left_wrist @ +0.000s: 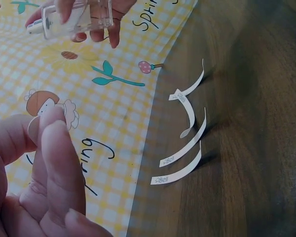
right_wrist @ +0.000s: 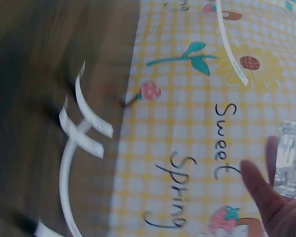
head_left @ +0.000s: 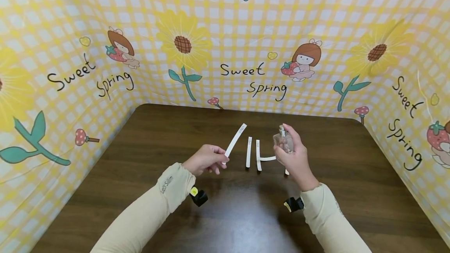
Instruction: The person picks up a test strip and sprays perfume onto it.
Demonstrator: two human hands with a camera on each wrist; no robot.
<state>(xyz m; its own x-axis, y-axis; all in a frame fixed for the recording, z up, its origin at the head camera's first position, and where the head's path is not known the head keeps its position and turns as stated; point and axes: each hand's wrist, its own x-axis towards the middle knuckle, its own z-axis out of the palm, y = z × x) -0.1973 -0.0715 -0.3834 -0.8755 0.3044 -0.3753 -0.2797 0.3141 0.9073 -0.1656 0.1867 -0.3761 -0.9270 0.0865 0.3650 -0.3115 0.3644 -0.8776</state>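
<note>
My left hand (head_left: pixel 205 160) pinches the lower end of a white paper test strip (head_left: pixel 234 140) between thumb and fingers; the strip slants up and away to the right, its printed end uppermost. To the right, my right hand (head_left: pixel 297 163) holds a transparent glass perfume bottle (head_left: pixel 282 143) upright, with the index finger at the silver spray top (head_left: pixel 282 129). The bottle is apart from the held strip. Between and below the hands, several more curved white strips (left_wrist: pixel 175 178) lie on the table, two of them crossing (left_wrist: pixel 188 106). One is partly hidden behind the right hand in the head view.
The dark wood-grain table (head_left: pixel 140 190) has a yellow checked cloth (head_left: pixel 225 30) standing round its back and sides. A black wrist camera (head_left: pixel 199 196) hangs below the left wrist, another black camera (head_left: pixel 293 204) below the right.
</note>
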